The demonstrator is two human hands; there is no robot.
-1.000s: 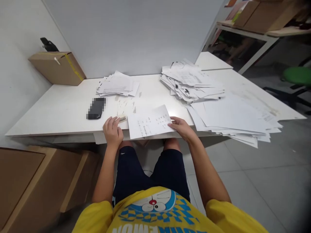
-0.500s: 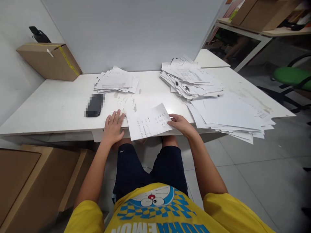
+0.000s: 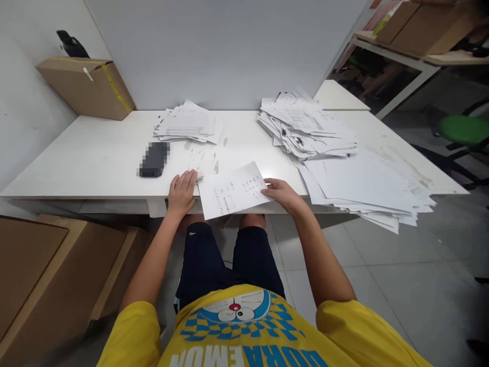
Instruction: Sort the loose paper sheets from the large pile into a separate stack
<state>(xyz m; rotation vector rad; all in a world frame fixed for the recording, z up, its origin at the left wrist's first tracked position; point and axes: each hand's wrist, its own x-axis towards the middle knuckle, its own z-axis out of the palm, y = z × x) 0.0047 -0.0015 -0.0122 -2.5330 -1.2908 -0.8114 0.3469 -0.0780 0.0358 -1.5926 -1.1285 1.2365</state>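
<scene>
The sheet (image 3: 233, 190) is pinched at its edge by the right hand (image 3: 281, 193); the left hand (image 3: 182, 189) has uncurled, now flat on the table (image 3: 95, 168).

Right hand (image 3: 281, 194) holds a printed sheet (image 3: 232, 189) on the white table (image 3: 95, 163).

Taking the dark phone (image 3: 154, 159) as landmark: the white desk (image 3: 91, 163) lies bare to its left and behind it, as far as the cardboard box (image 3: 87, 85) at the far left corner. Right of the phone, 1 small paper stack (image 3: 187, 125) sits near the back partition (image 3: 221, 51), with bare desk between it and the big paper heap (image 3: 305, 130) further right. Loose sheets (image 3: 362, 186) cover and overhang the near right edge.
</scene>
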